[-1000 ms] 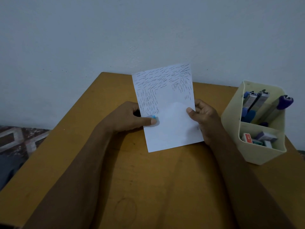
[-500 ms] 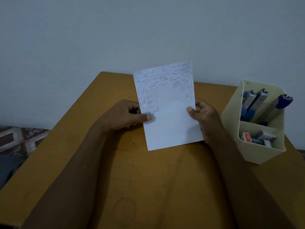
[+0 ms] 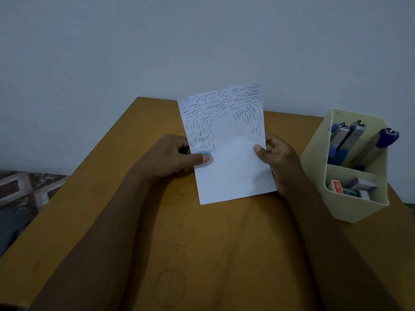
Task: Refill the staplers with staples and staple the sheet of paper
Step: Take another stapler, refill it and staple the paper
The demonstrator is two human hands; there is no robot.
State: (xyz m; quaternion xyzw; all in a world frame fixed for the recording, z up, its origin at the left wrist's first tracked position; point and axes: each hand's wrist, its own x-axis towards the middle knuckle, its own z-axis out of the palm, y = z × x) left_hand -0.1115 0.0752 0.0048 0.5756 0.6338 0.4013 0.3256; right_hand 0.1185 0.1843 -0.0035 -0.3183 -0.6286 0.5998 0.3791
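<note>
A white sheet of paper (image 3: pixel 233 167) stands tilted above the table, its upper half covered with rows of staples. My left hand (image 3: pixel 173 156) grips a small light-blue stapler (image 3: pixel 204 152) clamped on the sheet's left edge; only its tip shows by my thumb. The sheet's right edge is pinched by my right hand (image 3: pixel 276 158), thumb on the front.
The wooden table (image 3: pixel 202 243) meets a pale wall at the back. At the right stands a cream organizer (image 3: pixel 350 205) holding several staplers (image 3: pixel 345 138) in its rear section and staple boxes (image 3: pixel 350 187) in front. Patterned floor lies to the left.
The stapler and my left thumb have slid slightly left and up along the sheet's left edge. The sheet stays held much the same.
</note>
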